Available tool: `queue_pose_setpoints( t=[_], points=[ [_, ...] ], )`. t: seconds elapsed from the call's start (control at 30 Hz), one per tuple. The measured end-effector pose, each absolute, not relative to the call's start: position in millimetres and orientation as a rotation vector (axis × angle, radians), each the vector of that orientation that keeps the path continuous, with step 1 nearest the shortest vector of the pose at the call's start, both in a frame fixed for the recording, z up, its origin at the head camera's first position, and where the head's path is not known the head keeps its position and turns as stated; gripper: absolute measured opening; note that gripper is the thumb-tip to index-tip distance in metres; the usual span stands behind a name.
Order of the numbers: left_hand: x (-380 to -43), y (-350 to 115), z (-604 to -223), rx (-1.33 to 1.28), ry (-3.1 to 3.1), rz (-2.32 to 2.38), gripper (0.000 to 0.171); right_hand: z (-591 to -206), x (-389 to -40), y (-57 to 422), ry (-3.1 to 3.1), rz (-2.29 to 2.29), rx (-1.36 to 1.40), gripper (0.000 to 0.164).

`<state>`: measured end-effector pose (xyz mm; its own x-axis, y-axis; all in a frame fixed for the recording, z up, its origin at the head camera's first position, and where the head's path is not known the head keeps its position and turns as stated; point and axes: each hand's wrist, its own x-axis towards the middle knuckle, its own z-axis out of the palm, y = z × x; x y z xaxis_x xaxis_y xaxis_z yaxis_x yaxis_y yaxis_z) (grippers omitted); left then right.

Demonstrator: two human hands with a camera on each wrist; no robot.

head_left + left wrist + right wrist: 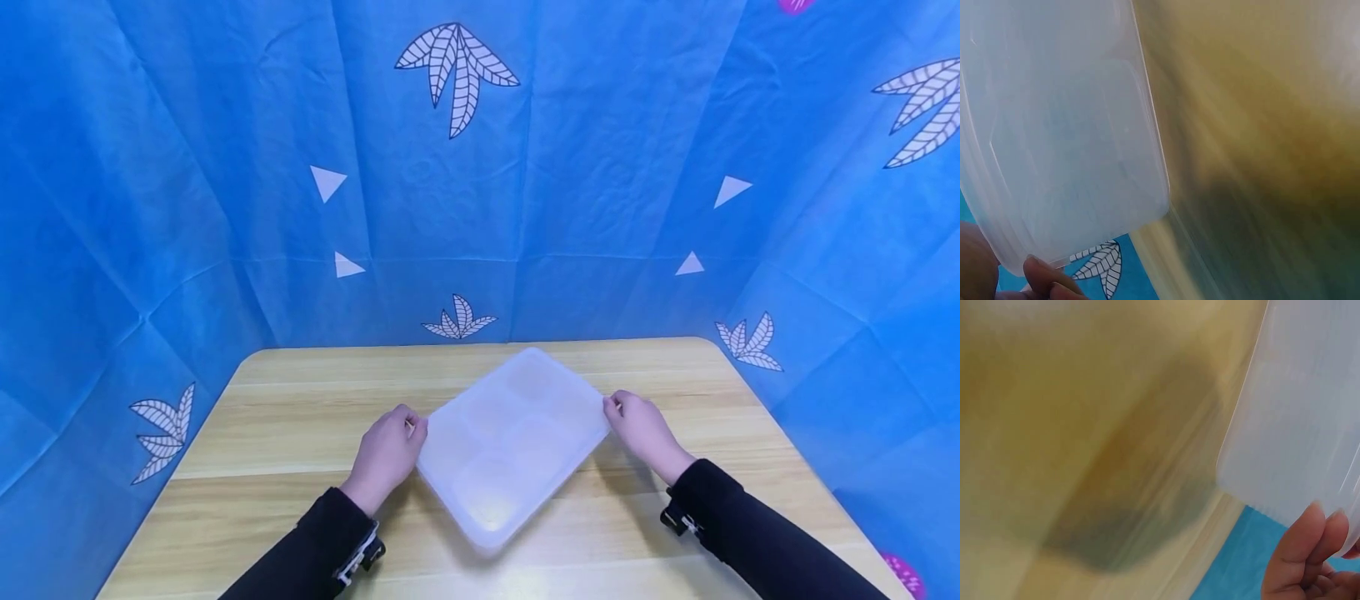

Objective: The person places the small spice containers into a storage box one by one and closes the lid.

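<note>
A translucent white plastic box (517, 442) with rounded corners is raised above the table, turned diagonally in the head view. Several faint rounded shapes show through its top. My left hand (390, 450) pinches its left corner, and my right hand (647, 433) pinches the opposite corner on the right. From the left wrist, the box's frosted underside (1072, 144) fills much of the view, with fingertips (1041, 272) at the corner. Over on the right wrist view, thumb and fingers (1307, 547) grip the rim of the box (1297, 431).
Below lies a light wood-grain table (300, 417), with soft shadows from the box and hands on it. A blue curtain (450, 192) printed with white leaves and triangles hangs behind the table and along both sides.
</note>
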<state>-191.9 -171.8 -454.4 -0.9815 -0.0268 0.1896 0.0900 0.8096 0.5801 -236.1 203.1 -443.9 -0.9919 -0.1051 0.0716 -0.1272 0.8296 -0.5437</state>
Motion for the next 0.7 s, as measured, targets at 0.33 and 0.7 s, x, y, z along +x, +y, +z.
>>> queue_pose_setpoints(
  t=[0.33,0.7],
  points=[
    [-216.1,-172.9,-454.4,-0.028,-2.795,-0.955,0.027,-443.9,-209.0,207.0,-2.948,1.122,0.104,0.032],
    [-234.6,-170.7,-451.3,-0.008,-2.804,-1.016,0.026,-446.5,-186.4,209.3,-2.915,1.243,0.011,0.021]
  ],
)
